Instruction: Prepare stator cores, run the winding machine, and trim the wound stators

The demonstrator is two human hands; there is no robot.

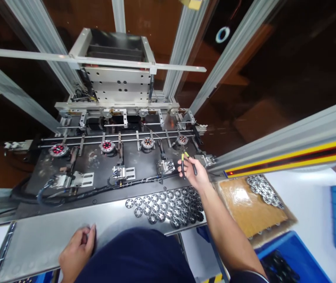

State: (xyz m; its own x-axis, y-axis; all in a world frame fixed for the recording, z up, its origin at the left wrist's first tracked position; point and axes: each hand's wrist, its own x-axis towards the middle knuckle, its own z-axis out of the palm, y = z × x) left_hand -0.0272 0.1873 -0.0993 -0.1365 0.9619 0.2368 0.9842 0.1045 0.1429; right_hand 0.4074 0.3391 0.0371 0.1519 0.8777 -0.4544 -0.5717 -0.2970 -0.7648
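My right hand (pixel 194 171) is closed around pliers (pixel 183 167) with black and yellow-green handles. Their tips point at the rightmost round part (pixel 182 140), which sits on its fixture; whether they touch it I cannot tell. Three more round parts stand in the row to its left: one with orange lights (pixel 147 143), one glowing red (pixel 107 146), and another red one (pixel 59 149) at the far left. Curled on the front metal ledge (pixel 38 239), my left hand (pixel 78 248) has its fingers folded in; anything inside them is hidden.
Many small round metal parts (pixel 163 206) lie grouped on the ledge. At right, a brown board (pixel 238 200) carries similar parts, above a blue bin (pixel 296 255) with dark pieces. A yellow-edged bar (pixel 288 159) and aluminium posts frame the machine. Cables (pixel 97 192) cross the black plate.
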